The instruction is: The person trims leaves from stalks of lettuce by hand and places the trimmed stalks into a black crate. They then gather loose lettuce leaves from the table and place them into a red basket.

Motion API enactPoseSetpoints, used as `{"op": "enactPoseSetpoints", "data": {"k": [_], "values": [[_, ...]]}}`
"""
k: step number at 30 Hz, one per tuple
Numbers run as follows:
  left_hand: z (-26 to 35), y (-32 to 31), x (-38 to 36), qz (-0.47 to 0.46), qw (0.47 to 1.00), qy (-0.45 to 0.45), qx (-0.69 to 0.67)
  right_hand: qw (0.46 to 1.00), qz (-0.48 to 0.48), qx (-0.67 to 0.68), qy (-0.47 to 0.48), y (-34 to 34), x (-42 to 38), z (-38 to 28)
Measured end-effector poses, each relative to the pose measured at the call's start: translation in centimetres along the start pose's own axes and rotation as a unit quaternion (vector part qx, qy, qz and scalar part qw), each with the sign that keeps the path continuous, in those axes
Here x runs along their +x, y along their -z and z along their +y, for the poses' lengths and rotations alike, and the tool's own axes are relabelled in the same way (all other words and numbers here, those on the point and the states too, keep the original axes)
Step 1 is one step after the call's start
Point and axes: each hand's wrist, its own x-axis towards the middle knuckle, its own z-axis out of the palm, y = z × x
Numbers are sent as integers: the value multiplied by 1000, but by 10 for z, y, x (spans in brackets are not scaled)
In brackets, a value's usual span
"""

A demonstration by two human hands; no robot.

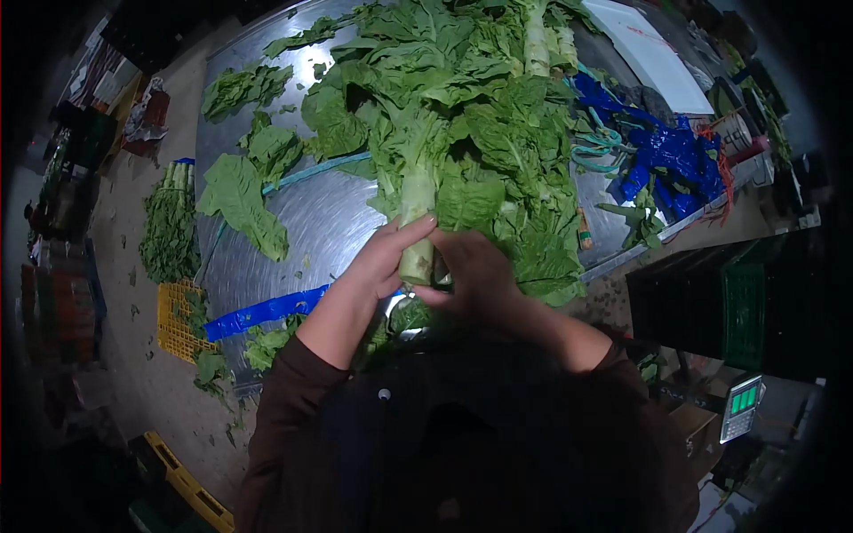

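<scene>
A celtuce (418, 195) with a thick pale-green stem points its cut end toward me, its leafy top lying over the heap. Wrapped around the lower stem is my left hand (380, 256), its thumb across the top. Beside the cut end, on the right, my right hand (480, 277) is curled with its fingers close to the stem. What sits between those fingers is mostly hidden. More leafy celtuce (533, 151) is piled just beyond and to the right of both hands.
Loose leaves (240, 200) lie on the metal table (333, 222). A blue strip (267, 313) crosses its near left edge. Blue plastic (671, 160) and a white tray (653, 53) are at right. Black crates (693, 298) and a lit scale display (743, 401) stand beyond the table.
</scene>
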Motion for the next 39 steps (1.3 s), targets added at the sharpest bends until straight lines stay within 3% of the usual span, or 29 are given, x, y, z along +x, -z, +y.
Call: {"op": "enactPoseSetpoints", "data": {"k": [2, 5, 6, 9, 10, 12, 13, 14, 15, 16, 17, 19, 20, 21, 22, 23, 25, 27, 30, 32, 33, 35, 37, 39], "values": [[8, 14, -10, -27, 1000, -16, -3, 987, -152, 43, -31, -4, 6, 2], [19, 36, -31, -75, 996, -10, -52, 995, -88, 16, 45, -6, 14, -8], [22, 40, -40, -58, 995, -45, -60, 994, -90, 18, 52, -9, 14, -6], [40, 41, -84, -60, 989, -114, -71, 978, -168, -121, 10, -24, 7, 18], [44, 44, -100, -47, 990, -125, -38, 979, -167, -118, 25, -26, 7, 25], [45, 68, -125, -67, 987, -144, 30, 985, -159, -41, -62, -24, 25, 16], [40, 69, -135, -26, 985, -163, 45, 986, -137, 20, -93, -22, 37, 7], [36, 67, -142, 18, 979, -185, 78, 953, -134, 211, -169, -29, 53, 3], [31, 64, -147, 62, 970, -207, 110, 879, -131, 390, -240, -32, 76, -10], [26, 65, -149, 104, 961, -214, 143, 820, -150, 467, -297, -30, 98, -27], [21, 67, -150, 112, 959, -221, 140, 820, -158, 468, -290, -40, 118, -44], [12, 73, -150, 250, 873, -267, 324, 669, -143, 638, -353, -59, 154, -68], [7, 73, -151, 287, 828, -301, 376, 661, -207, 632, -348, -84, 174, -55], [4, 73, -152, 296, 825, -303, 373, 650, -270, 622, -343, -90, 190, -70], [1, 72, -153, 331, 811, -295, 381, 525, -149, 781, -302, -105, 190, -95], [-3, 73, -154, 365, 797, -285, 389, 523, -158, 782, -301, -121, 191, -101], [-15, 82, -152, 384, 782, -296, 392, 507, -54, 788, -345, -164, 188, -96], [-22, 85, -148, 401, 769, -306, 393, 477, -41, 794, -374, -182, 184, -91], [-28, 85, -140, 420, 785, -286, 356, 444, -5, 791, -420, -190, 181, -88], [-26, 86, -135, 365, 848, -289, 254, 422, 56, 808, -407, -182, 182, -91], [-24, 84, -133, 368, 848, -286, 251, 421, 67, 811, -400, -174, 183, -92], [-17, 77, -134, 265, 925, -268, 41, 431, 90, 797, -414, -165, 183, -93], [-9, 73, -135, 272, 925, -264, 37, 439, 114, 783, -425, -158, 182, -96], [-5, 77, -132, 278, 924, -260, 33, 493, 75, 769, -399, -146, 171, -102]]}}
